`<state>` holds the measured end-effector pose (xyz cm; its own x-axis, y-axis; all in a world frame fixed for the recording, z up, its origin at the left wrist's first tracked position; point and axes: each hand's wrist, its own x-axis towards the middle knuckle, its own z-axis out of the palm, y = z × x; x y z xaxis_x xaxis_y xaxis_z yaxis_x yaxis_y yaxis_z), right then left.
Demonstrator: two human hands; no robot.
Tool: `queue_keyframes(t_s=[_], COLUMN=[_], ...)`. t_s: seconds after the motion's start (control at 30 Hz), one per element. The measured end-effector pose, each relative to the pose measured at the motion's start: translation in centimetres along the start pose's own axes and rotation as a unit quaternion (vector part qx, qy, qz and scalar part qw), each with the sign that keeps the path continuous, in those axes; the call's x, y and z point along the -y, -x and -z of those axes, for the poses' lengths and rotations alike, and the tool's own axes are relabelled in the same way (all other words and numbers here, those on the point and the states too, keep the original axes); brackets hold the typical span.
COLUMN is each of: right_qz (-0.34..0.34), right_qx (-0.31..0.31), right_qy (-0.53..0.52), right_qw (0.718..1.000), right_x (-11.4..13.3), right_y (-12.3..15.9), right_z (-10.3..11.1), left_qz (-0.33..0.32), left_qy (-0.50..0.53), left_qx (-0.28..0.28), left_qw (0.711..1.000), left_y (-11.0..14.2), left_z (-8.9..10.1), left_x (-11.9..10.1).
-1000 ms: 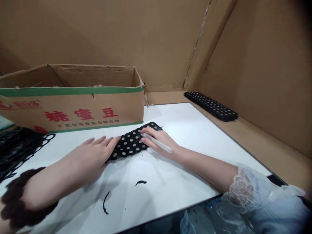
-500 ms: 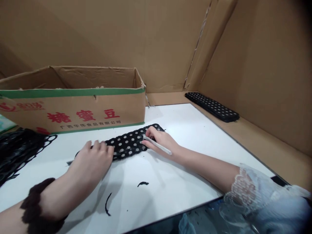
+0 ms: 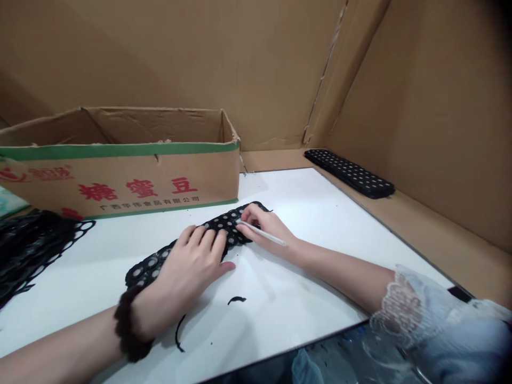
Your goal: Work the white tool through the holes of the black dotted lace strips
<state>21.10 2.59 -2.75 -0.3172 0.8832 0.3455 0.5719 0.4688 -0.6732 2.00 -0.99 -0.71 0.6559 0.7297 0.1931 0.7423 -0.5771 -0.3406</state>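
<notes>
A black strip with rows of round pale holes or dots [image 3: 150, 262] lies slantwise on the white board [image 3: 304, 298]. My left hand [image 3: 196, 262] rests flat across its middle, fingers stretched out and the thumb apart at the near edge. At the strip's far right end, my right hand [image 3: 266, 223] pinches a slim white pen-like tool [image 3: 267, 235] between thumb and fingers. The tool's tip touches or hovers just over the strip; I cannot tell which. Two thin curved black scraps, one short [image 3: 237, 300] and one longer [image 3: 179, 335], lie nearer to me.
An open cardboard box [image 3: 160, 176] stands at the back left. In front of it, at the left, is a pile of black netlike pieces [image 3: 36, 250]. Similar dotted black strips [image 3: 352, 173] lie stacked at the right, beside the cardboard wall [image 3: 436, 117].
My left hand has slid right along the strip, from its left end to its middle, uncovering that end. My right hand has shifted slightly right with the white tool still in it.
</notes>
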Motion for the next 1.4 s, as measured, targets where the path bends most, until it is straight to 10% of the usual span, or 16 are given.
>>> queue_keyframes(t_s=[0.33, 0.63, 1.4], right_qz=[0.004, 0.011, -0.106], right_qx=[0.058, 0.077, -0.023], right_qy=[-0.076, -0.099, -0.174], right_qw=[0.995, 0.992, 0.979], right_x=[-0.2, 0.6, 2.0], right_y=[0.1, 0.1, -1.8], right_z=[-0.1, 0.6, -2.7], left_qz=[-0.044, 0.013, 0.022], left_qy=[-0.056, 0.101, 0.07], left_qx=[0.023, 0.055, -0.012], left_qw=[0.997, 0.993, 0.997], left_y=[-0.1, 0.4, -0.1], left_z=[0.6, -0.5, -1.2], left_x=[0.3, 1.4, 1.3])
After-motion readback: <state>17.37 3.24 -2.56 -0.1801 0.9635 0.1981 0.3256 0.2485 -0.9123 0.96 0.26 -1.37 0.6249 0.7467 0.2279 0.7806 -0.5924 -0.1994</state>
